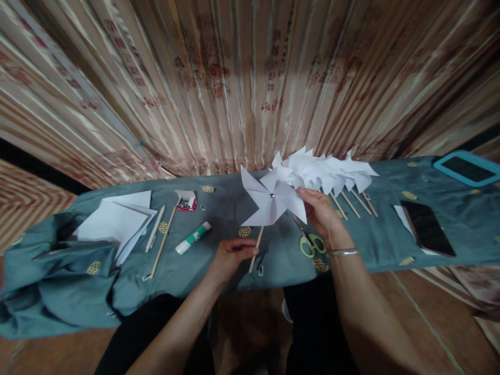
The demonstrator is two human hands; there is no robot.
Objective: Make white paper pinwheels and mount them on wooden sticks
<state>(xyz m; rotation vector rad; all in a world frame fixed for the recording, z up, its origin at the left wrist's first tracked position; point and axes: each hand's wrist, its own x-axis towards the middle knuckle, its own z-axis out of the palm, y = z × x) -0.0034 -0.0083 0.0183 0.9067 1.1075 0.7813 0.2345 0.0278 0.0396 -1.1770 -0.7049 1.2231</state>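
Note:
A white paper pinwheel (269,200) with a silver pin at its centre stands in front of me on a thin wooden stick. Between thumb and fingers, my left hand (234,255) pinches that stick low down. My right hand (320,211) is closed at the pinwheel's right blade, thumb and fingertips against the paper; part of its grip is hidden. Behind it, several finished-looking pinwheels (324,169) lie overlapped in a row, their sticks pointing toward me. Scissors (311,246) with green handles rest beneath my right hand, blades partly covered.
On the blue-green cloth (222,208) at left lie white paper sheets (117,219), a white pen (155,229), a wooden stick (164,240), an open red box of pins (186,202) and a glue stick (193,237). A phone (427,229) and blue-framed tablet (469,167) are at right.

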